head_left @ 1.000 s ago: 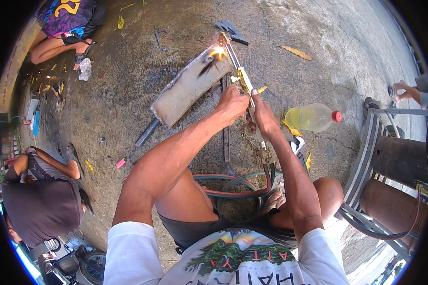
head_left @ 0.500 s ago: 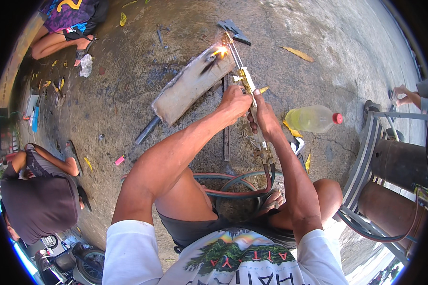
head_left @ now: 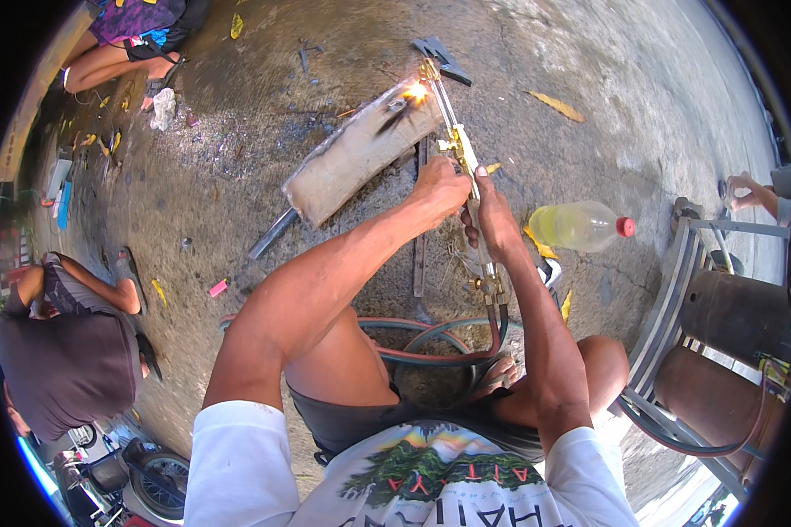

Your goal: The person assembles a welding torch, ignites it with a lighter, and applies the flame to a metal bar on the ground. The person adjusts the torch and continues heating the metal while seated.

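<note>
Both of my hands are closed around a brass and silver cutting torch, which points away from me. My left hand wraps it near the valve. Just behind and to the right, my right hand grips the handle with the thumb along the top. At the torch head, a bright orange glow burns on the far end of a thick grey metal slab, beside a dark scorched streak. The slab lies tilted over a metal pipe and a flat bar. Red and green hoses run from the torch's rear.
A clear bottle of yellowish liquid lies right of my hands. Cut dark metal rests beyond the torch head. Gas cylinders lie in a metal frame at right. Other people sit at the left and far left.
The glow at the torch head stays near the slab's far end, with a small orange streak now left of the slab. The whole view has shifted slightly; my grip looks the same.
</note>
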Demonstrator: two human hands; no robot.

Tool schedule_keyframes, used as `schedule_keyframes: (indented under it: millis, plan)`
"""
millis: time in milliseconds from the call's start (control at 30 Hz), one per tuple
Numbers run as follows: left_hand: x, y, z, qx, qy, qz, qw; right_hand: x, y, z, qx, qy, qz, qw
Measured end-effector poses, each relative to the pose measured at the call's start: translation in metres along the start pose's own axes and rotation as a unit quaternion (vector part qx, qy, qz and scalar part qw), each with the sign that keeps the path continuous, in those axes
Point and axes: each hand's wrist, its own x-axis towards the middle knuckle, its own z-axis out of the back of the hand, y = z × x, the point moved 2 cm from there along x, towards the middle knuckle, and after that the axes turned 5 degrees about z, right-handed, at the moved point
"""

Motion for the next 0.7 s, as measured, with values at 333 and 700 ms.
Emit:
schedule_keyframes:
  millis: [333,700]
  plan:
    - [-0.0029,-0.0014,0.0002,0.003,-0.013,-0.006,1.000,-0.0021,0.0003,0.0006,-0.004,0.005,-0.001,1.000]
    - [0.0004,0.0009,-0.0008,0.001,-0.006,-0.010,1.000,0.0003,-0.0026,0.0016,-0.003,0.007,-0.008,1.000]
